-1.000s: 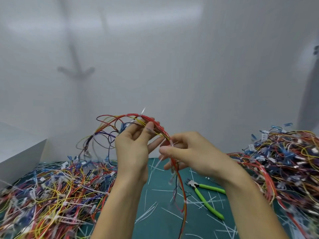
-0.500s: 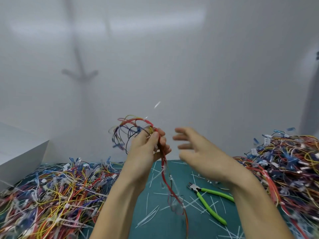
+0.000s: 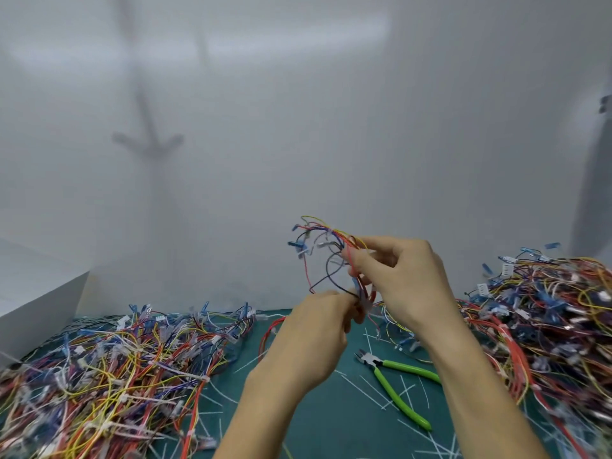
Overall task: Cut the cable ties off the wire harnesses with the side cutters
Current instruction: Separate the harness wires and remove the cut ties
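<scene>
A small wire harness [image 3: 326, 250] of red, yellow, blue and black wires with blue terminals is held up in the air between both hands. My right hand [image 3: 404, 279] pinches its upper part, where a white cable tie shows at the fingertips. My left hand [image 3: 318, 339] grips the lower end of the same harness, fingers closed. The side cutters [image 3: 394, 385], with bright green handles, lie on the green mat [image 3: 331, 422] just right of my left wrist, untouched.
A big heap of tangled harnesses [image 3: 109, 376] covers the mat at the left, another heap [image 3: 543, 323] at the right. Cut white tie pieces [image 3: 374, 389] litter the mat between. A white box [image 3: 36, 303] stands at the far left; a white wall is behind.
The harness has shifted to the right and been bunched up. My right hand, open and empty half a second ago, now pinches the harness top. My left hand has dropped to its lower end.
</scene>
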